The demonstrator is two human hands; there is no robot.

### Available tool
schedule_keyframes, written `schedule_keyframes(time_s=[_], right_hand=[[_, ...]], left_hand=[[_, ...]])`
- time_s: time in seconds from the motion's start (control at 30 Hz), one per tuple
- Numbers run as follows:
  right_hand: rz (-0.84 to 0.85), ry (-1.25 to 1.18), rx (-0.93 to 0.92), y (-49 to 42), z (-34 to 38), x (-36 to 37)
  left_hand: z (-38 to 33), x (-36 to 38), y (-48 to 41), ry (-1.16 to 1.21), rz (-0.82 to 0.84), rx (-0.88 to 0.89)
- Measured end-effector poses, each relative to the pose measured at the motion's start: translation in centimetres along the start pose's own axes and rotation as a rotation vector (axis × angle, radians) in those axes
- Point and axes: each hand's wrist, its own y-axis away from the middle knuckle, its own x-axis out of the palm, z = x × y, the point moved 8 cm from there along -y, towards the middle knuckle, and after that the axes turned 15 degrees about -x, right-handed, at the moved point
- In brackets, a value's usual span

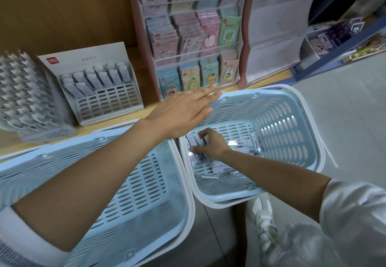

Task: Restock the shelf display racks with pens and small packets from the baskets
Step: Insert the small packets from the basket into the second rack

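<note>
Two pale blue baskets stand on the floor before the shelf. The right basket (292, 120) holds several small white packets (240, 143) on its bottom. My right hand (208, 144) reaches into it, its fingers curled round a few of those packets. My left hand (183, 110) hovers flat and open over the gap between the baskets, fingers straight, pointing right, holding nothing. The left basket (135, 183) lies under my left forearm with its floor bare. On the shelf a grey display rack (108, 101) holds white packets in its upper rows.
A pen rack (27, 103) full of grey pens stands at the far left of the wooden shelf. A pink-framed clear stand (194, 36) with colourful card packets rises behind the right basket. My white shoe (264, 216) is on the grey floor below that basket.
</note>
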Motion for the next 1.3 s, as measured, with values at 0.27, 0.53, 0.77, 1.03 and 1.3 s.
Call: schedule_keyframes(time_s=[0.27,0.53,0.77,1.03,1.3], right_hand=[[0.053,0.03,0.025,0.3,-0.2,0.6],[0.083,0.091,-0.034,0.5,-0.6,0.6],[0.114,-0.029,0.002,0.9,-1.1,-1.0],[0.062,-0.247,-0.24,3.9,7.6,-9.2],[-0.199,-0.467,-0.569,2.9,19.9,-14.7]], left_hand=[[0.1,0.1,0.0,-0.001,0.006,-0.004],[0.1,0.1,0.0,0.0,0.013,0.0],[0.0,0.1,0.1,-0.025,0.032,-0.004],[0.4,-1.3,0.0,0.243,0.006,-0.067],[-0.3,-4.5,2.0,1.123,0.209,-0.302]])
